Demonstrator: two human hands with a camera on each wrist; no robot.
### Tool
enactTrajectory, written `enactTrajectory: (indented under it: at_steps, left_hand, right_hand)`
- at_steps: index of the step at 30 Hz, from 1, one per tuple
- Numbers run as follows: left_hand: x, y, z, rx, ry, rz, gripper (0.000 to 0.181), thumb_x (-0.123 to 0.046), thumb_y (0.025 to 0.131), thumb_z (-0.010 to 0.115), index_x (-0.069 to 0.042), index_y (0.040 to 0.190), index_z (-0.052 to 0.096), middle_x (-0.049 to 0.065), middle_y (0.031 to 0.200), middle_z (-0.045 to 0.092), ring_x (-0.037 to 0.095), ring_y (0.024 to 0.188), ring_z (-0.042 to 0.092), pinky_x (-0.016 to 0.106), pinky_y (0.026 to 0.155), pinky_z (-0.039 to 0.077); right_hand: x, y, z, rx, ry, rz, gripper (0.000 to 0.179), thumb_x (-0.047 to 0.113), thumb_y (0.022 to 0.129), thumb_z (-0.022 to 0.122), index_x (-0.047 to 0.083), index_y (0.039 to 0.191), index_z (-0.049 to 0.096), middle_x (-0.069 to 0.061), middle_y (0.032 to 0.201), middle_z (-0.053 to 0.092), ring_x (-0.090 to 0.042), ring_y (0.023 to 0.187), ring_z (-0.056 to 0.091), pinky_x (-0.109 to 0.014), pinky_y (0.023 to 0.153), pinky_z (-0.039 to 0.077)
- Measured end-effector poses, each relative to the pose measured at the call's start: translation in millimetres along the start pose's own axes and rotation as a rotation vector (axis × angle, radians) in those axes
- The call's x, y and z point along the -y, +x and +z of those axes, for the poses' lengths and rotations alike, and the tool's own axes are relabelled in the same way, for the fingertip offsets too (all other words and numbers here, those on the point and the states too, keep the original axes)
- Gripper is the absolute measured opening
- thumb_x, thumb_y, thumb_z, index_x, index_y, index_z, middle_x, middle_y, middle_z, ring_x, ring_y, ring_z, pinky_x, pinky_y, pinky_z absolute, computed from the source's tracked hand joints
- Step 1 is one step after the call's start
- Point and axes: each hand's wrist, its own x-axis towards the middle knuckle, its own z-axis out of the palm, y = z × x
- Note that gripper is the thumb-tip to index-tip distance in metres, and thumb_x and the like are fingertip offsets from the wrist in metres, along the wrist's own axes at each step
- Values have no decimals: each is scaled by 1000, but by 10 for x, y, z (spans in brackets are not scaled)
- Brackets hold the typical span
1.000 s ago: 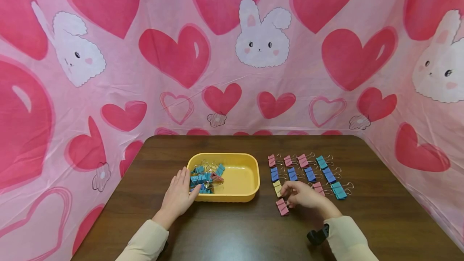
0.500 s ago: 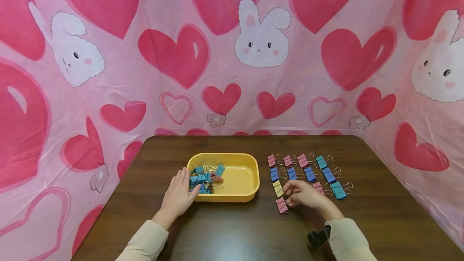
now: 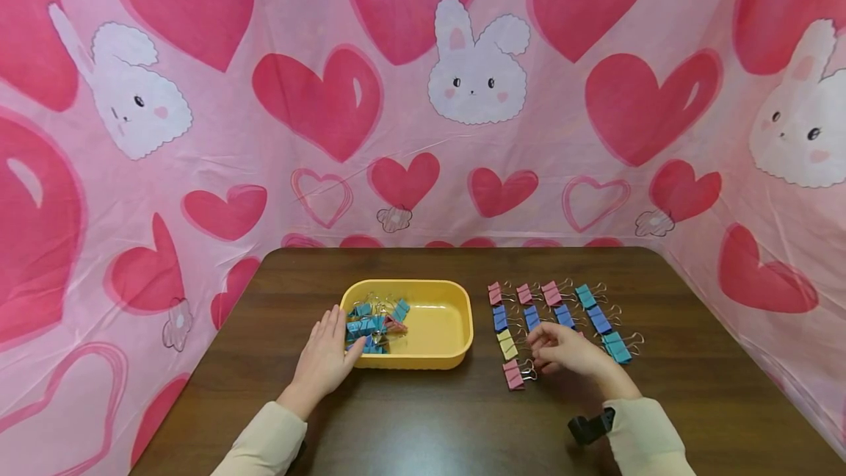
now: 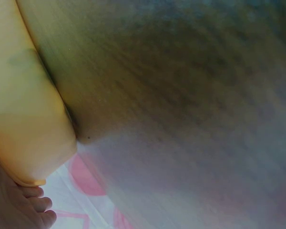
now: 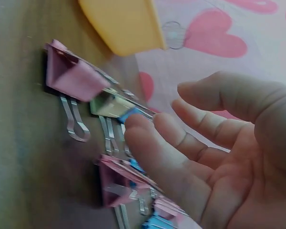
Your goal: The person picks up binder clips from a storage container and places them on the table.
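My left hand (image 3: 322, 352) lies with straight fingers along the left end of a yellow plastic tray (image 3: 423, 363). Teal, blue and pink binder clips (image 3: 365, 327) are heaped in the tray's left half. To the right, my right hand (image 3: 567, 352) hovers over the clip rows with loosely bent fingers and nothing in them. Just left of its fingertips lies a pink binder clip (image 3: 512, 374), handles toward the hand; the right wrist view shows this pink clip (image 5: 76, 78) apart from the fingers. Behind it sits a yellow binder clip (image 3: 507, 344). The hand covers part of another pink clip.
Pink clips (image 3: 551, 292), blue clips (image 3: 532, 318) and teal clips (image 3: 617, 347) stand in rows on the brown table (image 3: 410, 424), right of the tray. A pink cloth with hearts and rabbits (image 3: 476, 167) hangs around the table's back and sides.
My right hand has let go of the front pink clip's handles and drawn back to the right. That clip now sits below the yellow one. The left hand stays at the tray.
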Motion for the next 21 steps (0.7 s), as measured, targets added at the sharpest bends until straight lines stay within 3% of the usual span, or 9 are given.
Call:
enactTrajectory:
  at_steps: [11, 21]
  left_hand:
    - [-4, -10, -12, -6, 7, 2, 76, -45, 91, 50, 11, 138, 29, 27, 144, 25, 41, 132, 22, 51, 106, 18]
    - [-7, -2, -7, -7, 4, 4, 75, -44, 91, 51, 10, 138, 29, 27, 144, 25, 41, 132, 22, 51, 106, 18]
  right_hand:
    - [291, 12, -191, -81, -85, -72, 31, 8, 91, 56, -12, 113, 47, -15, 92, 54, -40, 84, 59, -49, 68, 52]
    - [614, 227, -157, -83, -104, -126, 43, 9, 91, 57, -7, 127, 40, -18, 97, 55, -26, 82, 61, -45, 66, 53]
